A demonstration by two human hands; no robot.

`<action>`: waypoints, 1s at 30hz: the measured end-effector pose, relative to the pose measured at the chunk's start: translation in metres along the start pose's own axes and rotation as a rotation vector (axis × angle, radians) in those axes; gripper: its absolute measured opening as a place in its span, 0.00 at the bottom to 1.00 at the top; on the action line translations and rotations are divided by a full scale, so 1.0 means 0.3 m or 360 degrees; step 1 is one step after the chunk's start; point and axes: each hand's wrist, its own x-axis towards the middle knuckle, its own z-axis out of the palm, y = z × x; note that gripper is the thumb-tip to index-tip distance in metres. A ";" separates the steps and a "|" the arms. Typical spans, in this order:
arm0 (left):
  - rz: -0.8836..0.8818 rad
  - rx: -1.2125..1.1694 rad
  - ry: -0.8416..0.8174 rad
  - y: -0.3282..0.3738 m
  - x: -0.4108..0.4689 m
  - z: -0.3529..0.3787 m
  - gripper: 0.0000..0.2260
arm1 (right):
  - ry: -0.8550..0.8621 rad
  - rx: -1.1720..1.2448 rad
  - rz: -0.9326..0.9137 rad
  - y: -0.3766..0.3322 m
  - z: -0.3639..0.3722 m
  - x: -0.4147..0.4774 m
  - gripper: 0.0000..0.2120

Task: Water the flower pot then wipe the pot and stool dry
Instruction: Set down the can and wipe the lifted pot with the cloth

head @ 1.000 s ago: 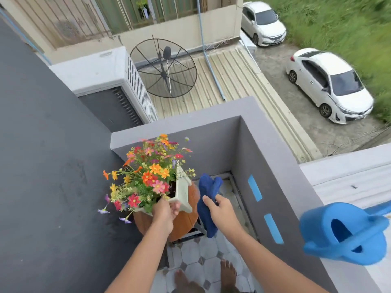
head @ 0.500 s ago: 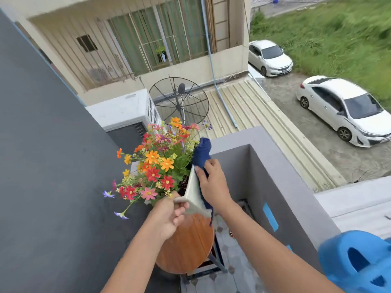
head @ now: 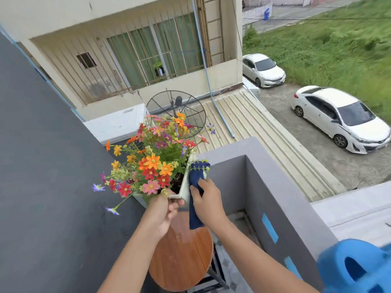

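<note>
Lifting the flower pot (head: 184,188) clear of the stool (head: 182,252) by its near corner, the left hand (head: 164,210) pinches the rim so the right hand (head: 206,203) can press the blue cloth (head: 195,199) flat-fingered along its wet side.

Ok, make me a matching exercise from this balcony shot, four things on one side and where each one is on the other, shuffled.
Things:
1. flower pot
2. blue cloth
3. round wooden stool
4. blue watering can

Places:
A. on the ledge, lower right
B. held up by the left hand
C. pressed against the pot by the right hand
D. below the lifted pot

Pairs: 1-B, 2-C, 3-D, 4-A
</note>
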 end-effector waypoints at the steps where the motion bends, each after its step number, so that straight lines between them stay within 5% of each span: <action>1: 0.0003 0.0027 0.0003 -0.004 -0.001 0.003 0.12 | 0.0001 0.0056 -0.0010 -0.019 -0.005 -0.004 0.22; 8: 0.0028 0.0104 -0.0111 0.014 -0.042 0.023 0.12 | 0.0181 0.0201 0.0012 -0.078 -0.092 0.145 0.19; 12: 0.0002 -0.0028 -0.0143 0.037 -0.058 0.018 0.12 | 0.0179 0.0067 0.0125 0.033 -0.088 0.195 0.09; 18: -0.0018 -0.0053 -0.0213 0.034 -0.058 -0.006 0.12 | 0.0130 0.0126 0.0251 0.071 -0.104 0.207 0.20; 30: -0.0017 -0.0219 -0.0172 0.042 -0.060 0.050 0.13 | 0.0103 0.0316 -0.0313 -0.142 -0.115 0.030 0.20</action>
